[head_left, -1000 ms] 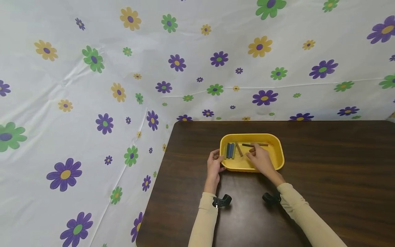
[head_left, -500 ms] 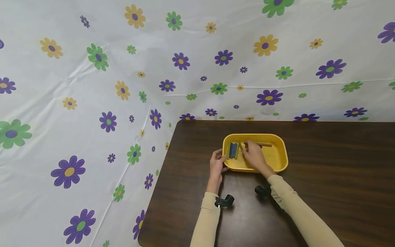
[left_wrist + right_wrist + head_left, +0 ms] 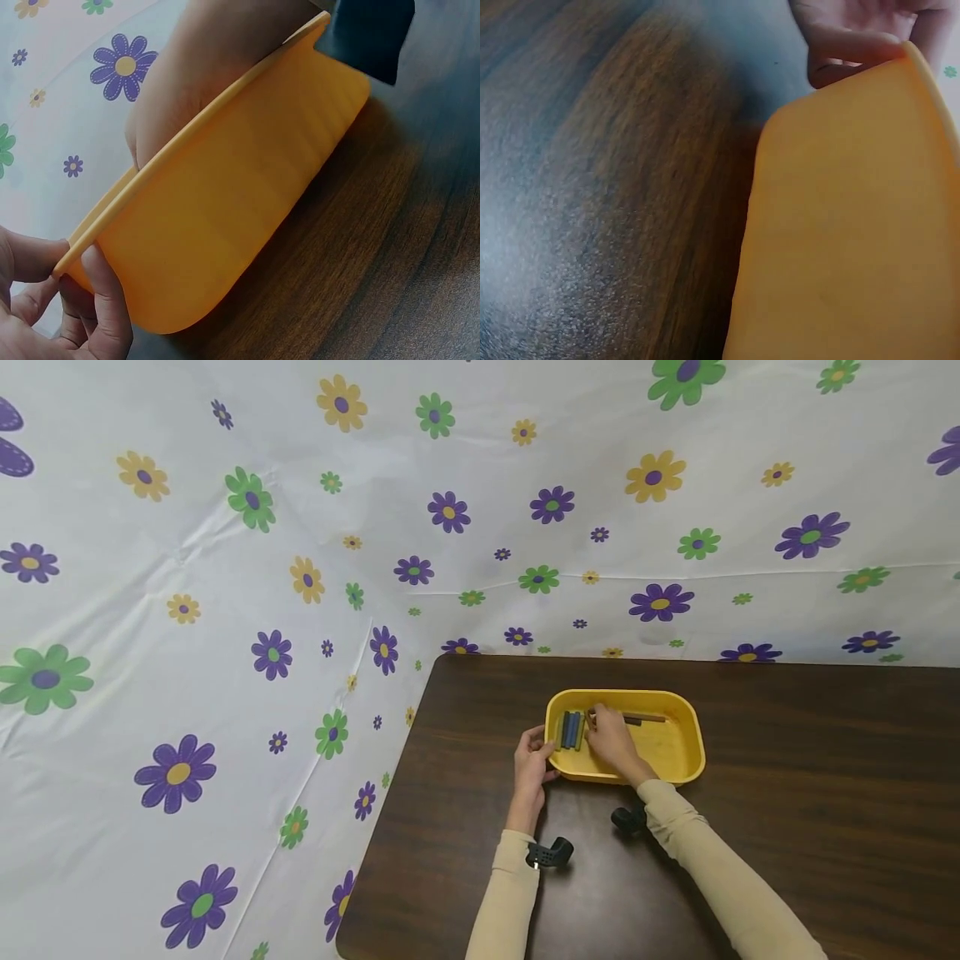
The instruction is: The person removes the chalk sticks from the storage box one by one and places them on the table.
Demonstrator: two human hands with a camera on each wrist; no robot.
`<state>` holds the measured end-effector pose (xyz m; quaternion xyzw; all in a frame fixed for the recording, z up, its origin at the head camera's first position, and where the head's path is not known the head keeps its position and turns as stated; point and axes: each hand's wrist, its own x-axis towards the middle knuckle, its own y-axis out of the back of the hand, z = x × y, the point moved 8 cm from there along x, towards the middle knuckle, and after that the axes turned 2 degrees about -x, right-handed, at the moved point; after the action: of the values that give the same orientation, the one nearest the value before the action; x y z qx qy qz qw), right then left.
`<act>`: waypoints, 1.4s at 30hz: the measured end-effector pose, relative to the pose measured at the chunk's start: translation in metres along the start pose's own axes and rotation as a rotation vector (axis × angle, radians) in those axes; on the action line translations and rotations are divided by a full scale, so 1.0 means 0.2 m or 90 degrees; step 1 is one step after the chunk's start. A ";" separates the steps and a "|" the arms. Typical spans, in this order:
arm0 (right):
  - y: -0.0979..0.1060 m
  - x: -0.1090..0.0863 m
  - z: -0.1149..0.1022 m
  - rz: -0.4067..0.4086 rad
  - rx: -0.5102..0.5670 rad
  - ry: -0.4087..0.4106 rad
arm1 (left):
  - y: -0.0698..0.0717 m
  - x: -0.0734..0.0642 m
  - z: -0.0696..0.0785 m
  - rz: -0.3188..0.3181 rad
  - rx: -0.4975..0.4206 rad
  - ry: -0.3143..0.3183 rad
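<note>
A yellow tray [image 3: 671,752] stands on the table, several crayons inside. My left hand [image 3: 531,764] grips its left end; in the left wrist view the thumb and fingers [image 3: 109,300] pinch the rim from both sides. My right hand [image 3: 611,742] reaches over the front wall into the tray, its fingertips pinching a brown crayon [image 3: 590,718], partly hidden. Just left of it, blue crayons [image 3: 572,731] lie in a row beside a yellow-green crayon [image 3: 580,732]. Right of the hand, another brown crayon [image 3: 652,718] lies along the back, close to a dark crayon [image 3: 633,722].
The dark wood table [image 3: 810,760] carries the tray near its far left part. A white flowered sheet [image 3: 480,485] hangs behind the table and along its left side. Each wrist wears a black camera mount [image 3: 550,853].
My right hand has moved left inside the tray, from the dark crayon to the slanted brown crayon, and brought it closer to the row. The left hand stays on the rim.
</note>
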<state>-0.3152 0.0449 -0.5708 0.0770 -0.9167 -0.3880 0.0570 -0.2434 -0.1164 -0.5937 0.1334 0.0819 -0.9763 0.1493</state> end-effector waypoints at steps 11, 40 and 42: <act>0.04 -0.02 -0.02 -0.041 0.006 0.005 | -0.01 0.00 0.00 -0.003 -0.002 -0.002; 0.28 -0.15 0.14 -0.268 0.928 -0.286 | -0.01 -0.02 0.01 0.000 -0.003 -0.011; 0.31 -0.16 0.15 -0.269 0.933 -0.273 | -0.01 -0.02 0.01 0.002 -0.007 -0.010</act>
<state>-0.2949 0.1147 -0.5482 0.1911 -0.8955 0.3057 -0.2608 -0.2414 -0.1140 -0.5901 0.1252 0.0856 -0.9767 0.1521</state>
